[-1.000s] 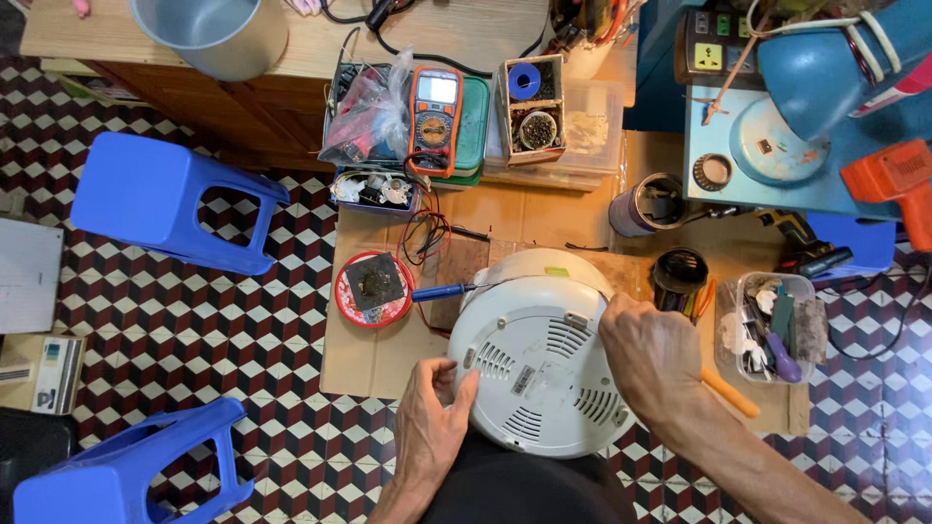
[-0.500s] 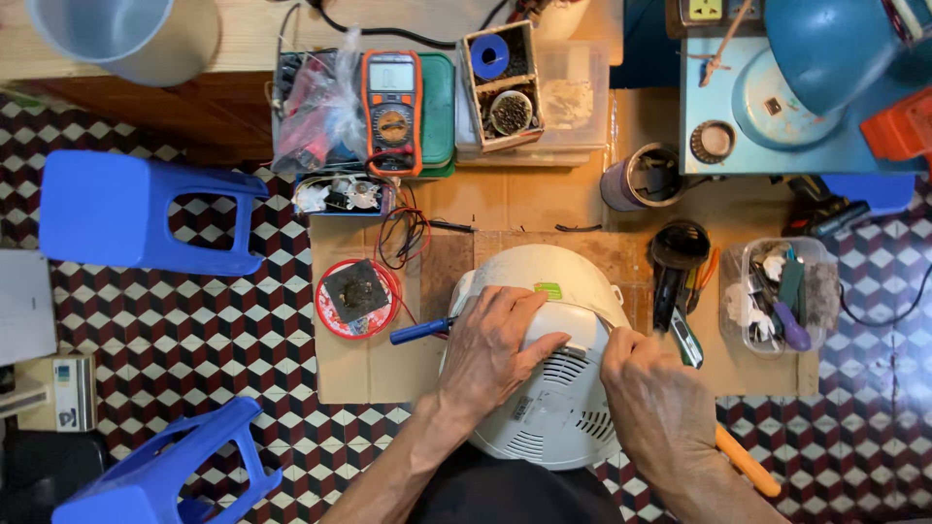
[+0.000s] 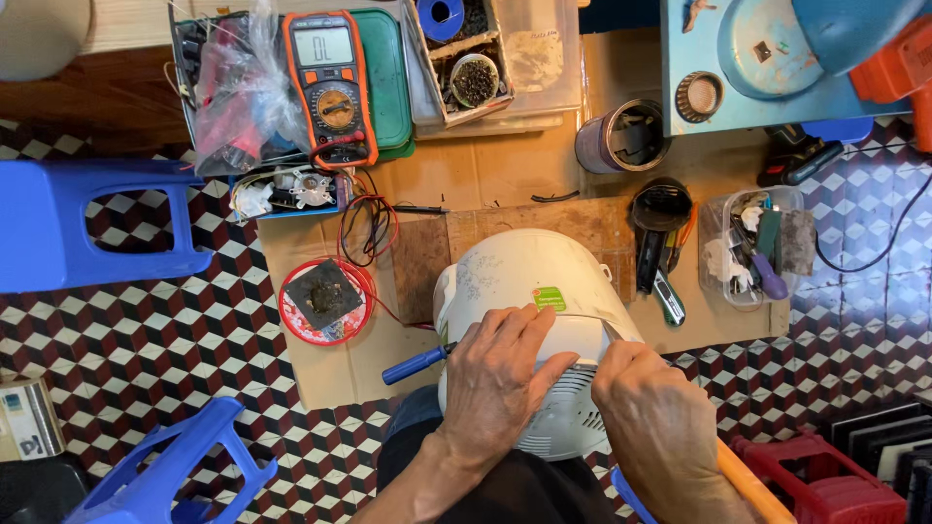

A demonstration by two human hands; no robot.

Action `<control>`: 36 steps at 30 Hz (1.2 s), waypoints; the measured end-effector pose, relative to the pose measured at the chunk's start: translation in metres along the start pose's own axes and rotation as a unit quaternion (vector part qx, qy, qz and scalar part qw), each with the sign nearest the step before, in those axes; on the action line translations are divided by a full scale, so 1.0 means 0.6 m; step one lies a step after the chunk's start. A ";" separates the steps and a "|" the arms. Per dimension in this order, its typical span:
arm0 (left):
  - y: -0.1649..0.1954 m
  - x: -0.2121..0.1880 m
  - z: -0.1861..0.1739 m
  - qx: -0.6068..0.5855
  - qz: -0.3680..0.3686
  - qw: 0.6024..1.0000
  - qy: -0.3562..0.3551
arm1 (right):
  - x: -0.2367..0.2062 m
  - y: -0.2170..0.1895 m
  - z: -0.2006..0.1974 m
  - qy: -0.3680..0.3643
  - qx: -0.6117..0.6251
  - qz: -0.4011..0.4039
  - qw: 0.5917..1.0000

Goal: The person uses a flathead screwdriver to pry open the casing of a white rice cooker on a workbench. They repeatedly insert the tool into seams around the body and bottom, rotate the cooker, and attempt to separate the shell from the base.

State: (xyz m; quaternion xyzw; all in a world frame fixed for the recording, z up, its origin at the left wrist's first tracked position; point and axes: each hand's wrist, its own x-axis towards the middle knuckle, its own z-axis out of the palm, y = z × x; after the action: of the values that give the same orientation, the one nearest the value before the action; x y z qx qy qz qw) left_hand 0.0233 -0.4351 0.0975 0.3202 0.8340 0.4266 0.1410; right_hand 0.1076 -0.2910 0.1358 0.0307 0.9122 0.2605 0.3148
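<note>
A white round rice cooker (image 3: 519, 277) lies tilted on its side on a sheet of cardboard, its vented base toward me. My left hand (image 3: 500, 374) lies flat over the cooker's lower body, fingers spread toward a green sticker. My right hand (image 3: 655, 422) grips the rim of the base at the right side. A blue-handled screwdriver (image 3: 416, 364) lies just left of the cooker, its tip hidden under my left hand.
An orange multimeter (image 3: 330, 87) on a green tray sits at the back, with its red and black leads (image 3: 367, 228) below it. A red tin lid (image 3: 323, 301) lies left of the cooker. Blue stools (image 3: 87, 223) stand left; a clear tub of tools (image 3: 752, 247) sits right.
The cooker has been tipped further onto its side. My left hand moved from its left edge onto its body; my right hand shifted to the base rim.
</note>
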 end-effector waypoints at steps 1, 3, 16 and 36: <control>-0.005 0.001 -0.001 0.000 -0.001 1.000 -0.001 | 0.003 -0.004 -0.004 -0.004 -0.002 0.002 1.000; -0.010 0.002 -0.001 -0.005 -0.002 1.000 -0.004 | 0.009 -0.001 -0.010 -0.012 0.004 -0.011 1.000; -0.009 0.019 0.024 0.006 -0.029 0.999 -0.018 | 0.175 0.170 -0.025 -0.275 0.133 -0.170 0.937; 0.033 0.110 0.151 0.011 -0.028 0.993 -0.115 | 0.206 0.248 0.174 -0.235 0.256 -0.197 0.917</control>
State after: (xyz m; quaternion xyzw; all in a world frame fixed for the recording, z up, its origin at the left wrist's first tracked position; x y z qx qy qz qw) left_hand 0.0275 -0.3273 0.0617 0.3449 0.8256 0.3737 0.2445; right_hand 0.0545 -0.0879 0.0708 -0.0093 0.8350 -0.0641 0.5464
